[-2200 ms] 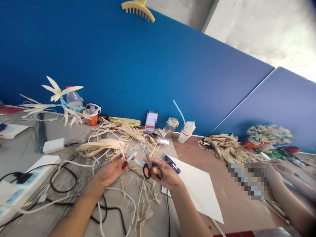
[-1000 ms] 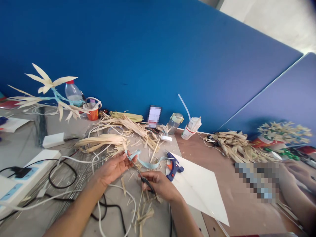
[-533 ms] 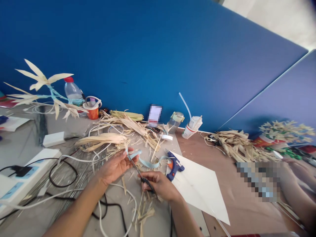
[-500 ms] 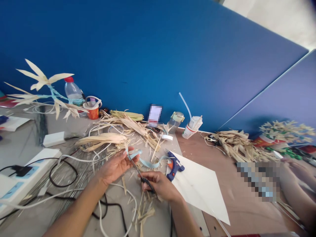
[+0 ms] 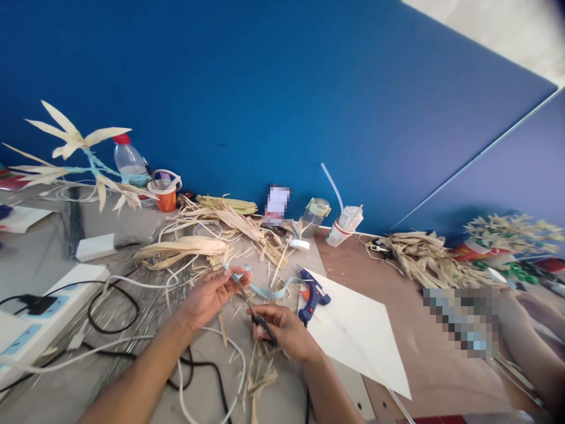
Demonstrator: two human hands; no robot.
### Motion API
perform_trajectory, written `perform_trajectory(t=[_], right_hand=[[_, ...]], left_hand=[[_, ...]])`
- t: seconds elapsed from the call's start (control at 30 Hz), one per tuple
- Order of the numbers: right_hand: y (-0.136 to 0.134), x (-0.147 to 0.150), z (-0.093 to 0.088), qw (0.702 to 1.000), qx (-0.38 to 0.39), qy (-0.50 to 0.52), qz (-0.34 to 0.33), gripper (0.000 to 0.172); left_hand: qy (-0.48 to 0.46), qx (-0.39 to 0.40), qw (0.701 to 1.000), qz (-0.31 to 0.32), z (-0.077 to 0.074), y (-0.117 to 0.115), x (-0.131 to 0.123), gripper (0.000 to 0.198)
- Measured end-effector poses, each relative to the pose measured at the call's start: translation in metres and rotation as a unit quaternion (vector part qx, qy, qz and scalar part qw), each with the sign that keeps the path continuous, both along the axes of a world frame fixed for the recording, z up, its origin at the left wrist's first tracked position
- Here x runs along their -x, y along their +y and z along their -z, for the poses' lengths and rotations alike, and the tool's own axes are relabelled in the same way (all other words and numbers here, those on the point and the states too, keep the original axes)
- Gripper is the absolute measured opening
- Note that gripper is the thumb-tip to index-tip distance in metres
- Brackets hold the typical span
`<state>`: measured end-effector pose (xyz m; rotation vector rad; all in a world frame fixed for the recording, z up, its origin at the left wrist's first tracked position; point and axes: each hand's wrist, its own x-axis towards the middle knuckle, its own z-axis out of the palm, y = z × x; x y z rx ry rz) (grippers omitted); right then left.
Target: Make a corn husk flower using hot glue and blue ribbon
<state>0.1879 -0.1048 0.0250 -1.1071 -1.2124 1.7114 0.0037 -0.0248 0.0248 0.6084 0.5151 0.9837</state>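
Between its fingers my left hand [image 5: 210, 295] pinches a light-blue ribbon [image 5: 273, 292], whose loose end curls right toward the glue gun. My right hand [image 5: 282, 328] is closed around the black handles of a pair of scissors [image 5: 263, 330]. The blades point up and left and meet the ribbon at my left fingertips. Just behind my left hand lies a bundle of pale dried husks [image 5: 180, 252]. A blue glue gun [image 5: 314, 296] rests right of my right hand, partly on a white sheet [image 5: 362, 335].
White and black cables [image 5: 242, 377] loop around my forearms. A power strip [image 5: 57, 315] lies at the left. Husks, a phone [image 5: 277, 205], a jar [image 5: 316, 215] and cups [image 5: 339, 232] stand along the blue partition. Another person's arm [image 5: 525, 330] is at the far right.
The ribbon near my left fingertips has drawn lower and closer to the hand, and the scissors have shifted slightly. Both hands stay in nearly the same place.
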Motion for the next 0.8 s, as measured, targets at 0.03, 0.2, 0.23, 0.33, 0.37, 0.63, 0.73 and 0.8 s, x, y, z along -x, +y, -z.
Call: perform_trajectory(t=[0.03, 0.2, 0.23, 0.33, 0.37, 0.63, 0.73, 0.8], right_hand=[[0.0, 0.0, -0.001, 1.0, 0.003, 0.0, 0.002, 0.044], [0.0, 0.005, -0.005, 1.0, -0.01, -0.017, 0.017, 0.038], [0.0, 0.006, -0.005, 1.0, -0.014, -0.024, 0.014, 0.035], [0.0, 0.007, -0.001, 0.995, -0.049, -0.086, 0.014, 0.031], [-0.001, 0.006, 0.001, 0.99, -0.072, -0.117, 0.022, 0.032], [-0.004, -0.001, 0.012, 0.984, -0.11, -0.139, 0.002, 0.024], [-0.004, 0.001, 0.013, 0.992, -0.081, -0.101, -0.002, 0.023], [-0.005, 0.003, 0.01, 0.996, -0.055, -0.07, -0.003, 0.023]], left_hand=[[0.009, -0.001, 1.0, 0.001, -0.001, 0.0, 0.0, 0.02], [0.052, 0.007, 0.998, 0.027, -0.002, -0.004, -0.002, 0.018], [0.059, 0.012, 0.997, 0.037, -0.002, -0.005, -0.003, 0.019], [0.087, 0.028, 0.994, 0.061, -0.002, -0.006, -0.004, 0.019], [0.098, 0.031, 0.992, 0.066, -0.003, -0.006, -0.003, 0.019], [0.2, -0.059, 0.976, 0.07, -0.003, -0.003, 0.002, 0.029], [0.247, -0.119, 0.96, 0.054, -0.003, -0.001, 0.001, 0.034], [0.265, -0.158, 0.95, 0.046, -0.004, 0.001, 0.0, 0.038]])
